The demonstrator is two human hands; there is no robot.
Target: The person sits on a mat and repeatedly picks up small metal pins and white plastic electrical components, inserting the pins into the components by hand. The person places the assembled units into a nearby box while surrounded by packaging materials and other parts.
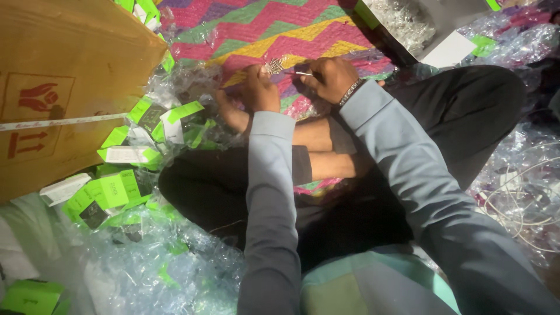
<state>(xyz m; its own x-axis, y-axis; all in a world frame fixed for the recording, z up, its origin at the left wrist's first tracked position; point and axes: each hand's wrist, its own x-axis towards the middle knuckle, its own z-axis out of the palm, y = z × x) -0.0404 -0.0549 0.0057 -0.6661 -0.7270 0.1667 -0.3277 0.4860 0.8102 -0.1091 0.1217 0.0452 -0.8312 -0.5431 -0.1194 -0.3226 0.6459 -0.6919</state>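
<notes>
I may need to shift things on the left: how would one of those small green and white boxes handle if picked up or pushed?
The boxes look like thin card, so probably light and easily crushed. They lie tilted on crinkled clear plastic wrap, so a push would likely make them slide or topple rather than stay put. Flat faces suggest they won't roll.

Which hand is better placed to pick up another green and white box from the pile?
Left. The left hand is nearest the green and white boxes on that side; the right hand holds a thin white stick and is farther away.
</notes>
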